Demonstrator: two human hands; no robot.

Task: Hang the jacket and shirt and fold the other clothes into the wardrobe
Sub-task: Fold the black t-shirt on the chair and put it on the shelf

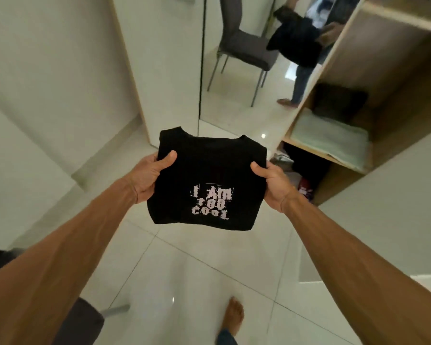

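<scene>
Folded black T-shirt (205,180) at frame centre, held in air above tiled floor (209,270), white print "I AM TOO COOL" facing up. Left hand (148,179) at shirt's left edge, grip pinching fabric, thumb on top. Right hand (274,186) at right edge, grip pinching likewise. Open wardrobe (396,83) at right of frame. Pale green folded cloth (331,141) lies on its shelf, dark folded item (339,102) behind. Mirror (246,115) upper centre. Bare foot (234,314) at bottom.

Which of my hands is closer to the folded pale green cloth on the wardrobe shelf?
Right. The right hand grips the black T-shirt's edge facing the shelf with the green cloth; the left hand grips the opposite edge, farther away.
</scene>
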